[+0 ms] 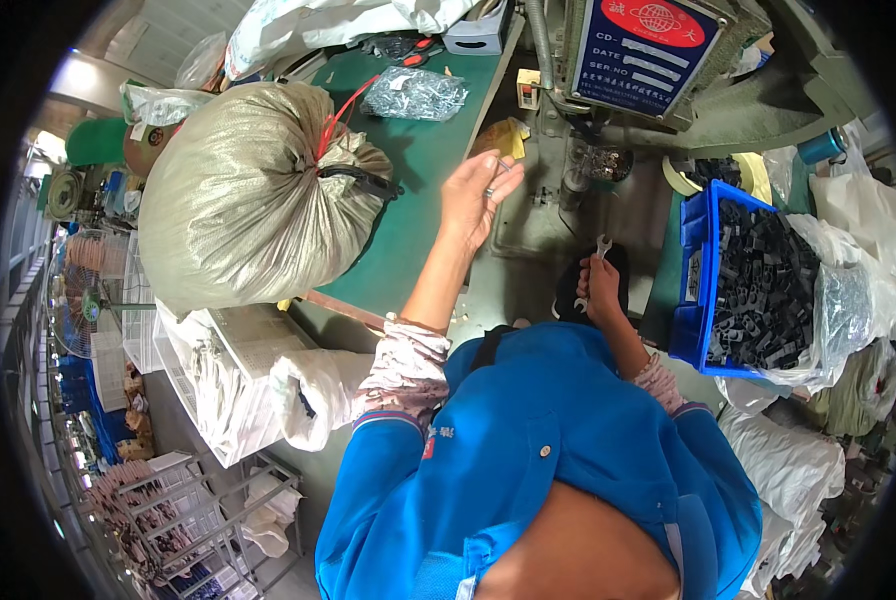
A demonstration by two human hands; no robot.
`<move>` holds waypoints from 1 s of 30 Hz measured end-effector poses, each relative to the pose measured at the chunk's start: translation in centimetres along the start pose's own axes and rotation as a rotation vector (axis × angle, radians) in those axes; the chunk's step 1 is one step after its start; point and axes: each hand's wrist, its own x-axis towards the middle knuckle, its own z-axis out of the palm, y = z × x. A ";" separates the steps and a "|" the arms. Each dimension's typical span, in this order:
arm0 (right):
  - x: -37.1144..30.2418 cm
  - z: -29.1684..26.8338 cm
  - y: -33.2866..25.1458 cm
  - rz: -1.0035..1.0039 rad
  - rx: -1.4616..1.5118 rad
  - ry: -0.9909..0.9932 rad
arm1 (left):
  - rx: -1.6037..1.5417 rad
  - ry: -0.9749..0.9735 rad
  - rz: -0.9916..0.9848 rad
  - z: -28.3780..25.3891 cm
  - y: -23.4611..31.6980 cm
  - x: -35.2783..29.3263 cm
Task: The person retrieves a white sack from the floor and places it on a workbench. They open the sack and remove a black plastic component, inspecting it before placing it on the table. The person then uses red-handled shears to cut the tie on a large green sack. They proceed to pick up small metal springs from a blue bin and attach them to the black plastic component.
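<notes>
My left hand point(475, 198) is raised at the right edge of the green-topped table, in front of the machine. Its fingers pinch a small thin metal piece point(505, 166), whose exact kind is too small to make out. Lower and to the right, my right hand point(601, 287) is closed around an open-ended wrench point(603, 245). One jaw of the wrench sticks up above the fist, and the other end shows below it. Neither hand touches the machine point(558, 190), whose metal base lies just beyond them.
A large tied woven sack point(258, 190) covers much of the green table point(408, 210), with a clear bag of metal parts point(414, 94) behind. At right stands a blue bin point(700, 270) of black plastic pieces. White crates point(238, 370) stand at lower left. A machine plate point(648, 55) overhangs ahead.
</notes>
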 end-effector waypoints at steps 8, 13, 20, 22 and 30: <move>-0.7 0.0 0.5 0.013 -0.024 0.021 | 0.065 -0.059 0.004 0.3 -0.2 -1.3; -0.7 -0.3 1.0 0.024 -0.022 0.038 | 0.116 -0.113 -0.003 0.8 -0.6 -2.0; -0.9 -0.5 1.4 0.049 -0.018 0.038 | 0.135 -0.109 -0.021 1.3 -1.1 -2.5; -0.9 -0.5 1.6 0.054 -0.026 0.039 | 0.117 -0.100 -0.033 1.2 -1.0 -2.4; -1.2 -0.5 1.7 0.080 -0.013 0.025 | 0.151 -0.015 -0.045 1.1 -1.5 -2.4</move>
